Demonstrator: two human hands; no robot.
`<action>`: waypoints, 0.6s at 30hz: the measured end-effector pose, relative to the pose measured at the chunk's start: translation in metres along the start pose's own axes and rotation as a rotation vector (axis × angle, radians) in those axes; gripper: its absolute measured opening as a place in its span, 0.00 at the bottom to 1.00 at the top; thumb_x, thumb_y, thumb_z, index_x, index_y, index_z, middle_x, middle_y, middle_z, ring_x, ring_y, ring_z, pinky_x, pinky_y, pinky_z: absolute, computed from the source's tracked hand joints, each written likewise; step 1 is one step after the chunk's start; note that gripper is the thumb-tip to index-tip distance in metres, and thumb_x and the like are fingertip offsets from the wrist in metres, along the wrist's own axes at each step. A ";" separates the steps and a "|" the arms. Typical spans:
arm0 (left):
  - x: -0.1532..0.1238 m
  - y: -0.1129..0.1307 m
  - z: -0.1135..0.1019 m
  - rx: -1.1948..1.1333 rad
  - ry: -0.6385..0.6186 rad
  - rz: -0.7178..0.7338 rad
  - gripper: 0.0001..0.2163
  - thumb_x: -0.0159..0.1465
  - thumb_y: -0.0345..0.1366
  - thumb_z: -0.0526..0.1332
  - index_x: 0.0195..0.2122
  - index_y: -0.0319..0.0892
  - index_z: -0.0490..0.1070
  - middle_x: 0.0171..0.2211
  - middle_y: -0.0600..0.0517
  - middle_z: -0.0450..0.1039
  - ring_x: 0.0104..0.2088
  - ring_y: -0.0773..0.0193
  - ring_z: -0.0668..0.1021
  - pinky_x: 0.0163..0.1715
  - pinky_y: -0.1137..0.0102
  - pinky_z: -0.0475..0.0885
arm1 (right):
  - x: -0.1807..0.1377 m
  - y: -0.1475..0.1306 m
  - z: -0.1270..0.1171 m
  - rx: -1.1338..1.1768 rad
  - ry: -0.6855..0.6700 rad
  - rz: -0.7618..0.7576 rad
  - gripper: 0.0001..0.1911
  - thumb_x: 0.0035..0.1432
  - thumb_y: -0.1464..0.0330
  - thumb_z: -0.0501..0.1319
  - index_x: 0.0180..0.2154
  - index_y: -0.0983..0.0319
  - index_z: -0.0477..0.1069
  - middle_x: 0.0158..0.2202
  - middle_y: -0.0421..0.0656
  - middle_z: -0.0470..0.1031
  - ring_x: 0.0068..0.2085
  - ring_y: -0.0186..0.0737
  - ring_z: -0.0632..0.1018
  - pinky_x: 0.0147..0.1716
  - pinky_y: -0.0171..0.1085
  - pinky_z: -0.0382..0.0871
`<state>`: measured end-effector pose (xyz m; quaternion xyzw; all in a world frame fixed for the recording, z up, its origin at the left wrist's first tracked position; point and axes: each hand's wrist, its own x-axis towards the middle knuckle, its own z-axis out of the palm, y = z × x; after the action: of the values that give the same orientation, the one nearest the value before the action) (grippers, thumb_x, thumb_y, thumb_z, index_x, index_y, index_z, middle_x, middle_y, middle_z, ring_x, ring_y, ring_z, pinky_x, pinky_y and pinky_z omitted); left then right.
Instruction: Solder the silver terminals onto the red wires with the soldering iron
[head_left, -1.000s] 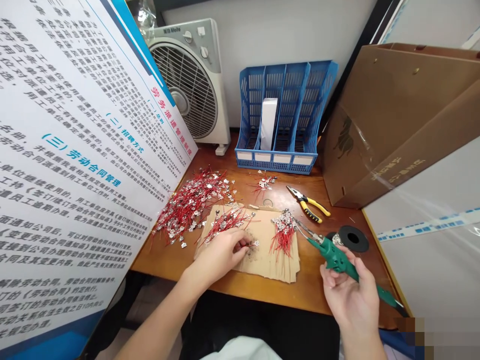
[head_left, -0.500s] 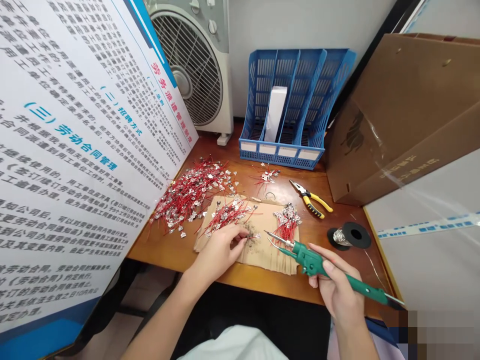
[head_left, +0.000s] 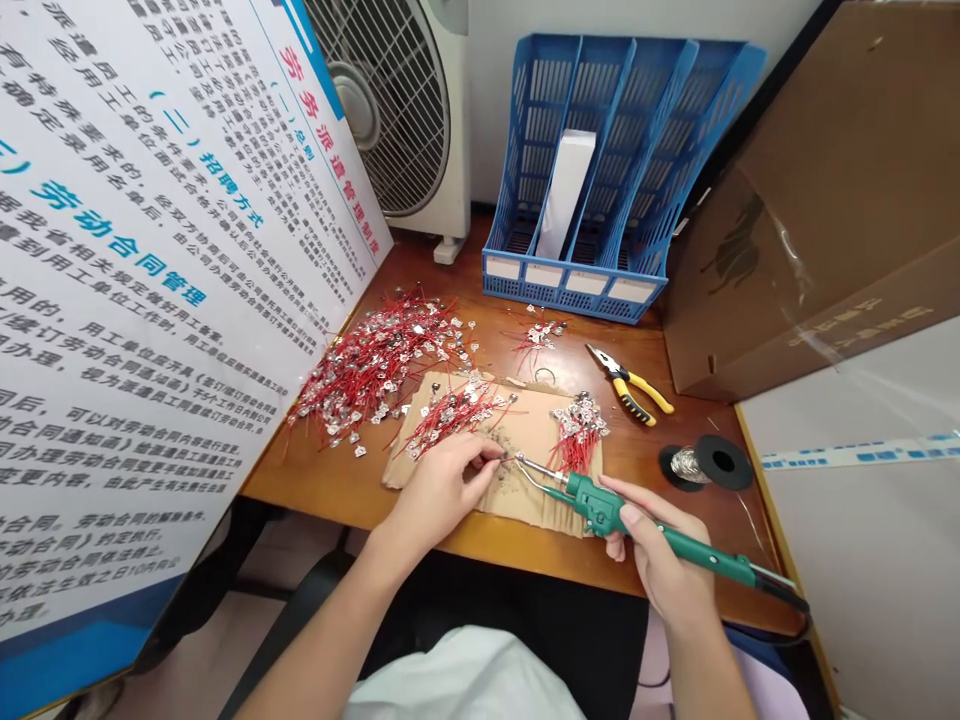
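A small wired part (head_left: 513, 457) sits at the fingertips of the left hand (head_left: 446, 485), just above the smudged middle of a piece of cardboard (head_left: 534, 415). Thumb and forefinger are pinched together on it; its exact outline is hard to make out, being so small and close to the tip of the soldering iron (head_left: 600, 506). The right hand (head_left: 667, 548) is wrapped round the iron's green handle, fingers closed, with the metal tip pointing left at the part and a thin curved tube running below it.

On the cardboard, a heap of red-wired metal pieces (head_left: 457, 415) lies beyond the left hand, and a neater bundle (head_left: 579, 430) lies near the right edge, wires toward the person. A much larger pile (head_left: 382, 360) covers the desk (head_left: 495, 350) to the left, and a small cluster (head_left: 538, 332) lies behind the cardboard. To the right are yellow-and-black pliers (head_left: 628, 385) and a black spool (head_left: 720, 463) of silvery wire. Farther back stand a fan (head_left: 401, 120), a blue rack (head_left: 574, 285) and a brown box (head_left: 810, 230).
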<state>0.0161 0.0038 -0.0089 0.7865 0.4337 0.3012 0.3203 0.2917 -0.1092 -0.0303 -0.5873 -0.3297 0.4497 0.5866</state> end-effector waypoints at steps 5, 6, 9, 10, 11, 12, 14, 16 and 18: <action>-0.001 -0.002 0.000 -0.008 0.010 0.015 0.07 0.75 0.26 0.67 0.48 0.42 0.84 0.42 0.49 0.86 0.38 0.61 0.85 0.45 0.67 0.83 | 0.000 0.004 -0.003 -0.038 -0.037 0.004 0.18 0.69 0.59 0.74 0.54 0.61 0.91 0.24 0.42 0.79 0.24 0.40 0.78 0.24 0.37 0.73; -0.001 -0.002 0.000 -0.008 0.011 0.018 0.07 0.75 0.26 0.67 0.48 0.43 0.84 0.42 0.49 0.86 0.38 0.61 0.85 0.45 0.67 0.83 | 0.001 0.005 -0.003 -0.044 -0.045 0.005 0.18 0.70 0.59 0.73 0.55 0.61 0.91 0.25 0.42 0.79 0.24 0.40 0.78 0.24 0.37 0.74; 0.000 -0.002 0.001 -0.006 0.018 0.020 0.07 0.75 0.27 0.67 0.47 0.43 0.84 0.41 0.50 0.86 0.37 0.60 0.85 0.45 0.66 0.83 | 0.001 0.005 -0.003 -0.061 -0.055 0.006 0.18 0.70 0.60 0.73 0.55 0.61 0.90 0.26 0.43 0.80 0.24 0.40 0.78 0.24 0.37 0.74; 0.000 -0.002 0.001 -0.005 0.019 0.018 0.06 0.75 0.27 0.67 0.47 0.43 0.84 0.41 0.49 0.86 0.37 0.60 0.85 0.45 0.66 0.83 | 0.001 0.005 -0.004 -0.064 -0.054 0.005 0.18 0.70 0.60 0.73 0.56 0.61 0.90 0.27 0.42 0.80 0.24 0.40 0.78 0.24 0.38 0.74; 0.000 -0.001 0.001 -0.005 0.019 0.015 0.06 0.75 0.27 0.67 0.46 0.43 0.84 0.41 0.49 0.86 0.37 0.60 0.85 0.45 0.66 0.83 | 0.001 0.005 -0.004 -0.066 -0.052 0.005 0.18 0.70 0.60 0.73 0.56 0.61 0.90 0.27 0.42 0.80 0.24 0.40 0.78 0.24 0.38 0.74; 0.000 -0.001 0.001 -0.005 0.019 0.012 0.06 0.75 0.27 0.67 0.46 0.43 0.84 0.41 0.49 0.86 0.37 0.60 0.85 0.45 0.66 0.83 | 0.001 0.005 -0.004 -0.068 -0.051 0.004 0.18 0.70 0.60 0.73 0.56 0.61 0.90 0.26 0.42 0.80 0.24 0.40 0.78 0.24 0.38 0.74; 0.001 -0.001 0.001 -0.005 0.017 0.009 0.06 0.75 0.27 0.66 0.46 0.43 0.84 0.41 0.49 0.86 0.37 0.60 0.85 0.45 0.66 0.83 | 0.001 0.005 -0.004 -0.070 -0.049 0.006 0.19 0.70 0.60 0.73 0.56 0.62 0.90 0.26 0.42 0.80 0.24 0.39 0.78 0.24 0.38 0.74; 0.001 -0.001 0.000 -0.005 0.014 0.013 0.06 0.74 0.27 0.66 0.46 0.43 0.84 0.41 0.49 0.86 0.37 0.60 0.85 0.44 0.66 0.83 | 0.001 0.005 -0.003 -0.072 -0.045 0.007 0.19 0.70 0.60 0.73 0.56 0.62 0.90 0.26 0.42 0.80 0.24 0.39 0.78 0.24 0.38 0.74; 0.002 -0.001 0.000 -0.004 0.013 0.017 0.07 0.74 0.27 0.66 0.47 0.43 0.84 0.41 0.49 0.86 0.37 0.60 0.85 0.45 0.66 0.83 | 0.001 0.004 -0.003 -0.075 -0.039 0.012 0.19 0.69 0.59 0.73 0.56 0.61 0.90 0.27 0.42 0.81 0.24 0.39 0.78 0.24 0.37 0.74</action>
<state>0.0168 0.0056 -0.0093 0.7876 0.4285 0.3097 0.3166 0.2940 -0.1096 -0.0345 -0.6018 -0.3543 0.4519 0.5551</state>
